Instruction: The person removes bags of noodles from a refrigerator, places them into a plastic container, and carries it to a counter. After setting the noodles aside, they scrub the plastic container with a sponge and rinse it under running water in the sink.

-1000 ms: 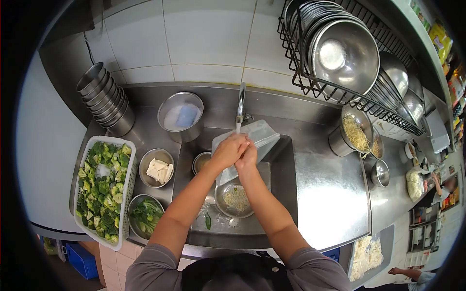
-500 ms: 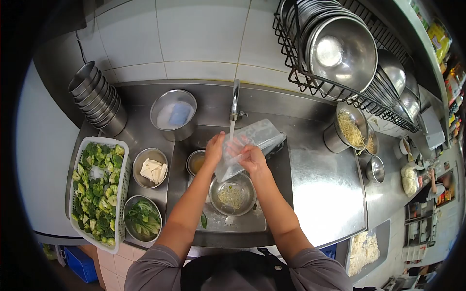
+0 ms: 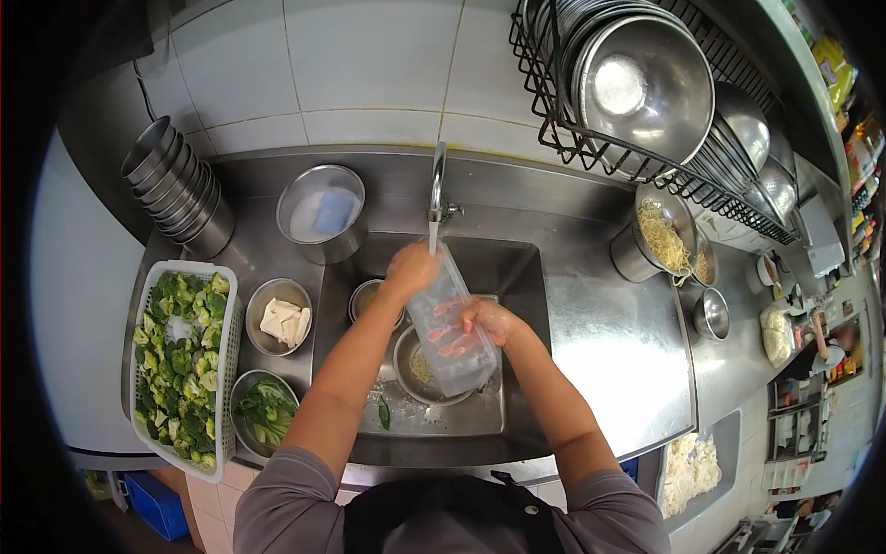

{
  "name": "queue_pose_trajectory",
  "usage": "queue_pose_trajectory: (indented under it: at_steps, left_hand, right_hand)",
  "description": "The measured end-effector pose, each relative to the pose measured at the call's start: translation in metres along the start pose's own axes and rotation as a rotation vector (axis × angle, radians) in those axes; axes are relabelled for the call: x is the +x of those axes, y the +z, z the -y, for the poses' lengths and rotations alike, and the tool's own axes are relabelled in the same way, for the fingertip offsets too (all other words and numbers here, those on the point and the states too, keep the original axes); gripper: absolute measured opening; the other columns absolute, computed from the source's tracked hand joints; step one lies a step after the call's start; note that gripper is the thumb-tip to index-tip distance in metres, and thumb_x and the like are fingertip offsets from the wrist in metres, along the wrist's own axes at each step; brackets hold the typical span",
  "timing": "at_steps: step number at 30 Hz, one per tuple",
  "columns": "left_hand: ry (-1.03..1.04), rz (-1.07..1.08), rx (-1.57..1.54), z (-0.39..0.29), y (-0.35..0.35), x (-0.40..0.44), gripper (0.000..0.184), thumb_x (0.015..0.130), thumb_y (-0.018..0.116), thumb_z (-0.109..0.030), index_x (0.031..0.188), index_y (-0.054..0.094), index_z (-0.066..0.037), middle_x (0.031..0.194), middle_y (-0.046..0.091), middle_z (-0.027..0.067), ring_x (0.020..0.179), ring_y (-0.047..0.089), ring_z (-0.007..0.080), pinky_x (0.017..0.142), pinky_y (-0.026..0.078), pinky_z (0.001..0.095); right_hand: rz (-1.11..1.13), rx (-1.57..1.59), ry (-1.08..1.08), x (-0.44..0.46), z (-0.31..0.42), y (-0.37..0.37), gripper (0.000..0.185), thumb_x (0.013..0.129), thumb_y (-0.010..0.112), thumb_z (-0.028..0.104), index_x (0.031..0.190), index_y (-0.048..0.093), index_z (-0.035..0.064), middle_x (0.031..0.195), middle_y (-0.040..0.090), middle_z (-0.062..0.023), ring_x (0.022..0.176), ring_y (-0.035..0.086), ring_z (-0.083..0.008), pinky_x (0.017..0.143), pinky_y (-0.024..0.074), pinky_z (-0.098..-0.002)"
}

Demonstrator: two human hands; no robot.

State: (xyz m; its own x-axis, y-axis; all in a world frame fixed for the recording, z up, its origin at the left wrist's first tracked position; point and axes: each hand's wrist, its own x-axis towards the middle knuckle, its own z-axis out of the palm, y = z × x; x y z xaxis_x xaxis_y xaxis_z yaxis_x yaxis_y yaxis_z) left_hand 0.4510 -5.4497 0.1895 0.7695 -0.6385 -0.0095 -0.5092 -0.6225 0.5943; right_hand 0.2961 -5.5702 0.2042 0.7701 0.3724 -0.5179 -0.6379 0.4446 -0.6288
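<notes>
A clear plastic container [image 3: 452, 346] is tilted over the sink, under water running from the faucet [image 3: 437, 189]. My left hand [image 3: 412, 270] is at its upper end beside the stream, its fingers partly hidden. Wrapped on the container's right side, my right hand [image 3: 486, 321] has its fingers showing through the clear plastic. Below the container, a metal bowl [image 3: 403, 365] with pale sprouts sits in the sink, partly covered. A smaller bowl [image 3: 364, 297] stands left of it, and a green pepper-like piece [image 3: 384, 413] lies on the sink bottom.
Left of the sink are a broccoli basket [image 3: 231, 369], a bowl of white blocks [image 3: 253, 319], a bowl of greens [image 3: 243, 434], a pot [image 3: 323, 249] and stacked metal cups [image 3: 214, 231]. A bowl rack [image 3: 600, 152] overhangs the right, above a noodle pot [image 3: 632, 256].
The container has swung from lying back right to pointing down toward the front. My hands have parted from each other, and the left one is now at its upper end.
</notes>
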Motion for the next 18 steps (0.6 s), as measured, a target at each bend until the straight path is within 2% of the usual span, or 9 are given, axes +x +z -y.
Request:
queue_pose_trajectory:
  at_steps: [4, 6, 7, 8, 10, 12, 15, 17, 18]
  left_hand:
    - [0.082, 0.178, -0.101, 0.03, 0.0, 0.021, 0.045, 0.091, 0.042, -0.045, 0.106, 0.061, -0.007, 0.095, 0.064, 0.0193, 0.087, 0.063, 0.0336, 0.082, 0.049, 0.0417]
    - [-0.405, 0.542, -0.937, 0.031, -0.005, 0.014, 0.044, 0.089, 0.05, -0.046, 0.105, 0.063, -0.007, 0.096, 0.067, 0.0122, 0.086, 0.064, 0.0237, 0.08, 0.05, 0.0366]
    - [-0.438, 0.529, -1.142, 0.03, -0.007, 0.006, 0.035, 0.086, 0.058, -0.036, 0.104, 0.064, -0.007, 0.098, 0.065, 0.004, 0.087, 0.062, 0.0167, 0.078, 0.049, 0.0355]
    - [-0.442, 0.53, -1.149, 0.044, 0.01, 0.008, 0.035, 0.086, 0.058, -0.036, 0.104, 0.064, -0.007, 0.098, 0.065, 0.004, 0.087, 0.062, 0.0167, 0.078, 0.049, 0.0355]
    - [-0.28, 0.482, -1.238, 0.085, 0.064, 0.021, 0.035, 0.085, 0.059, -0.033, 0.106, 0.064, -0.006, 0.099, 0.065, 0.0057, 0.087, 0.062, 0.0191, 0.078, 0.049, 0.0354]
    - [-0.269, 0.485, -1.201, 0.099, 0.088, 0.022, 0.036, 0.086, 0.058, -0.033, 0.108, 0.063, -0.006, 0.1, 0.064, 0.0068, 0.088, 0.062, 0.02, 0.08, 0.049, 0.0365]
    - [-0.264, 0.431, -1.047, 0.13, 0.132, 0.026, 0.038, 0.089, 0.052, -0.036, 0.111, 0.062, -0.007, 0.104, 0.064, 0.007, 0.092, 0.061, 0.0212, 0.083, 0.047, 0.0375]
    - [-0.523, 0.24, -1.049, 0.148, 0.16, 0.031, 0.044, 0.092, 0.046, -0.042, 0.115, 0.06, -0.007, 0.109, 0.062, 0.0064, 0.098, 0.059, 0.0214, 0.086, 0.046, 0.0382]
    - [-0.524, 0.238, -1.05, 0.134, 0.149, 0.021, 0.044, 0.092, 0.046, -0.042, 0.115, 0.06, -0.007, 0.109, 0.062, 0.0064, 0.098, 0.059, 0.0214, 0.086, 0.046, 0.0382]
  right_hand:
    - [0.004, -0.058, -0.051, -0.028, 0.002, 0.002, 0.062, 0.053, 0.048, -0.002, 0.114, 0.048, -0.0025, 0.106, 0.059, -0.0321, 0.08, 0.065, -0.0407, 0.065, 0.0564, -0.0452]
    - [-0.033, -0.103, -0.1, -0.044, 0.004, 0.006, 0.062, 0.05, 0.05, 0.001, 0.112, 0.05, -0.0031, 0.102, 0.06, -0.0318, 0.073, 0.067, -0.0373, 0.057, 0.0565, -0.0412]
    - [-0.058, -0.091, -0.153, -0.051, 0.006, 0.009, 0.061, 0.05, 0.048, -0.001, 0.111, 0.05, -0.0035, 0.103, 0.06, -0.0312, 0.076, 0.066, -0.0392, 0.056, 0.0565, -0.0408]
    - [-0.083, -0.078, -0.205, -0.06, 0.008, 0.013, 0.06, 0.049, 0.046, -0.003, 0.109, 0.05, -0.0038, 0.104, 0.059, -0.0305, 0.08, 0.065, -0.041, 0.056, 0.0564, -0.0404]
    - [-0.108, -0.107, -0.217, -0.081, 0.02, 0.019, 0.057, 0.05, 0.046, 0.001, 0.107, 0.052, -0.0034, 0.097, 0.062, -0.029, 0.07, 0.066, -0.0381, 0.051, 0.055, -0.037]
    - [-0.166, -0.111, -0.24, -0.098, 0.027, 0.023, 0.057, 0.049, 0.048, 0.006, 0.106, 0.052, -0.0025, 0.09, 0.063, -0.0285, 0.061, 0.065, -0.0356, 0.048, 0.0534, -0.035]
    - [-0.178, 0.012, -0.348, -0.107, 0.023, 0.012, 0.058, 0.043, 0.045, 0.005, 0.099, 0.053, -0.0054, 0.085, 0.06, -0.0306, 0.069, 0.063, -0.0398, 0.045, 0.0546, -0.0441]
    - [-0.225, 0.049, -0.393, -0.109, 0.022, 0.02, 0.059, 0.043, 0.045, 0.005, 0.101, 0.053, -0.0046, 0.088, 0.06, -0.0306, 0.069, 0.063, -0.0396, 0.046, 0.0545, -0.0431]
    - [-0.271, 0.086, -0.441, -0.11, 0.023, 0.023, 0.06, 0.043, 0.045, 0.005, 0.102, 0.053, -0.0038, 0.091, 0.06, -0.0305, 0.069, 0.063, -0.0393, 0.046, 0.0544, -0.042]
